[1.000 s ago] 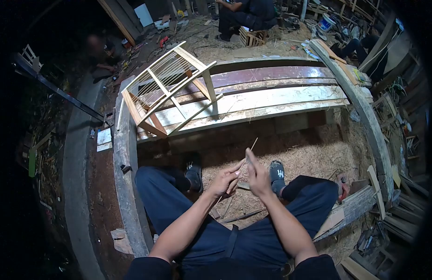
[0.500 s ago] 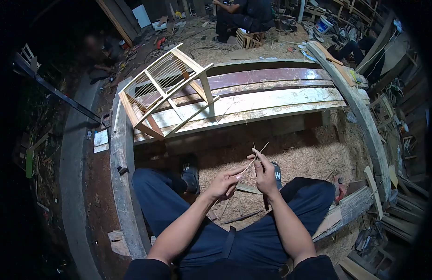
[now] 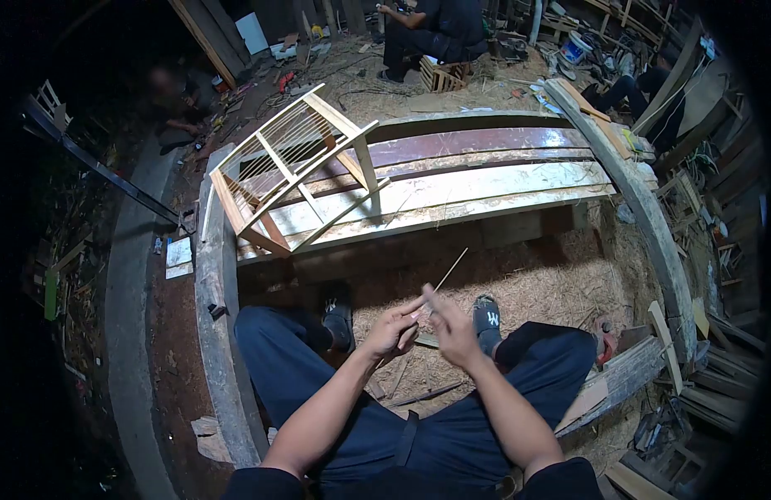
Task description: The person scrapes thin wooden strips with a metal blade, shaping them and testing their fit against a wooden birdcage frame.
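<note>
My left hand [image 3: 392,330] is closed around a thin wooden stick [image 3: 452,268], which slants up and away to the right past my fingers. Close beside it, my right hand [image 3: 454,332] is smeared by motion, its fingertips at the stick near the left hand's grip. Whether that hand holds anything cannot be made out. Beyond both hands, a slatted wooden frame [image 3: 295,178] with thin parallel rods along one side rests tilted on the bench planks [image 3: 485,179].
Thick beams bound the spot at left [image 3: 214,333] and right [image 3: 643,200]. Wood shavings [image 3: 560,283] cover the ground around my feet. A person [image 3: 435,33] sits at the back, others at far left and right. Scrap wood [image 3: 718,367] is piled on the right.
My right hand has slid down and left along the stick toward my left hand, and is now blurred. The left hand stays nearly in place. The frame has not moved on the bench.
</note>
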A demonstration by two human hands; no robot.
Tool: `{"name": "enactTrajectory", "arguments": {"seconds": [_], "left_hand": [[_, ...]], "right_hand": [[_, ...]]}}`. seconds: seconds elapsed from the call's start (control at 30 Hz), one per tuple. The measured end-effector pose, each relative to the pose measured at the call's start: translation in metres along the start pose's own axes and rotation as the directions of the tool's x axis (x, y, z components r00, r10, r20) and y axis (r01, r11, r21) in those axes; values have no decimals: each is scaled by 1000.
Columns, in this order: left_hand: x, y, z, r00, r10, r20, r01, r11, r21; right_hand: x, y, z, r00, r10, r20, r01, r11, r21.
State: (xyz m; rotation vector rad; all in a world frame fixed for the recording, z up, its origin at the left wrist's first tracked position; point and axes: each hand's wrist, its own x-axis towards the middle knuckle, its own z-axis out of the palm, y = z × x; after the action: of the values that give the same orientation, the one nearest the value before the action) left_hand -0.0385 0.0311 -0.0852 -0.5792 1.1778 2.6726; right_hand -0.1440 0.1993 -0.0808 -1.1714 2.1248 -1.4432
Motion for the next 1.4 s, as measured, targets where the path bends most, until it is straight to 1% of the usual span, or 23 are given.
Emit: {"name": "enactTrajectory", "arguments": {"seconds": [0.07, 0.17, 0.23, 0.27, 0.3, 0.37, 0.43, 0.5, 0.53, 0.57, 0.67, 0.7, 0.77, 0.8, 0.9, 0.97, 1.03, 1.1, 1.2, 1.27, 1.3, 1.37, 1.4], "left_hand": [[1, -1, -5, 1000, 13, -10, -13, 998, 59], [-5, 6, 3, 999, 36, 9, -36, 995, 92], [-8, 13, 10, 999, 9, 34, -13, 993, 118], [-6, 10, 5, 999, 10, 35, -14, 993, 119], [-2, 4, -3, 1000, 18, 9, -19, 992, 125], [3, 3, -6, 999, 39, -17, -37, 991, 132], [-2, 4, -3, 999, 29, -22, -29, 1000, 5], [-5, 7, -1, 1000, 15, 3, -15, 1000, 8], [-4, 6, -1, 1000, 25, 12, -25, 1000, 14], [-3, 7, 0, 999, 37, 23, -38, 999, 22], [-2, 6, -4, 1000, 14, 2, -15, 997, 77], [-1, 5, -6, 1000, -12, 12, 11, 994, 107], [-2, 3, -5, 999, 0, 38, -4, 995, 98], [-2, 3, -4, 997, 19, 70, -26, 995, 92], [-4, 4, 1, 1000, -23, -7, 23, 999, -24], [-3, 5, -1, 1000, -6, 20, 5, 999, 42], [-6, 5, -3, 999, -9, 41, 5, 994, 105], [-7, 6, -1, 997, 16, 72, -21, 997, 71], [-8, 11, 4, 998, -7, 61, 1, 996, 88], [-6, 6, -3, 999, 2, 52, -11, 987, 160], [-8, 7, -2, 999, 0, 46, -7, 988, 157], [-12, 13, 7, 999, -10, 36, 8, 999, 50], [-12, 12, 8, 999, -8, 46, 7, 1000, 19]], "right_hand": [[-1, -7, 4, 996, 31, 86, -27, 999, -47], [6, 3, 0, 998, -10, -67, 6, 998, -65], [14, 5, -9, 972, 184, -144, -188, 982, -14], [10, 9, -4, 992, -14, -122, -5, 988, -155], [1, 1, 1, 993, -15, -121, -4, 988, -155], [-6, -19, 6, 992, -21, 122, 43, 983, -181], [1, 4, 17, 994, -108, 10, 109, 991, -80], [15, 19, 6, 985, 39, -169, -56, 994, -96], [15, 19, -2, 982, 163, -99, -173, 980, -102], [10, 15, -3, 982, 161, -104, -171, 980, -104], [-1, -6, 6, 996, -89, 17, 91, 984, -154], [1, 0, 8, 996, -87, 22, 90, 984, -153], [7, 17, 12, 985, -53, -166, 36, 994, -103], [11, 16, 3, 980, 135, -148, -151, 983, -106], [2, 3, 0, 1000, 2, -27, -7, 979, -205], [-1, -11, 0, 999, -30, 24, 34, 980, -196], [0, -6, 4, 997, 6, -83, -16, 993, -117], [11, 1, -10, 978, 190, -91, -201, 970, -136], [-1, -11, -4, 993, 113, -20, -115, 970, -215], [-6, -16, 4, 996, -80, -39, 75, 991, -113], [-3, -12, 2, 996, -77, -34, 73, 991, -109], [8, 1, -8, 987, 123, -101, -136, 983, -126], [9, -7, -13, 977, 208, -44, -212, 964, -163]]}}
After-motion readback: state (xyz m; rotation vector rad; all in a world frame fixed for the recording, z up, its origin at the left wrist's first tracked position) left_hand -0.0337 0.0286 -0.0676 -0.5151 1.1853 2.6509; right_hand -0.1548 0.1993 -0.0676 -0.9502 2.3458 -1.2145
